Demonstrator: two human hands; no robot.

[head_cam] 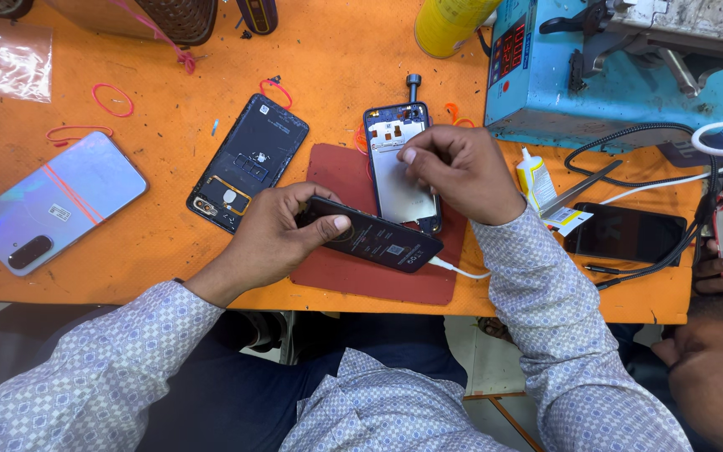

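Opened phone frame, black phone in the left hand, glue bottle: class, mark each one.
Opened phone frame (pixel 397 167), head view, pale inner plate.
Black phone (pixel 378 238), head view, back face.
Glue bottle (pixel 532 177), head view, body.

Two long sleeves, one on each arm, both from the same shirt. Pale lilac-grey cloth, covered all over with a small pattern of little diamonds and dots in white and darker grey. Left sleeve (pixel 102 368) reaching down to the wrist, with a neat edge at the cuff. Right sleeve (pixel 562 335) the same, a bit wrinkled near the elbow. Shirt front (pixel 378 410) in the same pattern, with a fold down the middle. Dark blue trousers (pixel 311 368) below. Left hand (pixel 274 234) and right hand (pixel 462 172) bare, no gloves.
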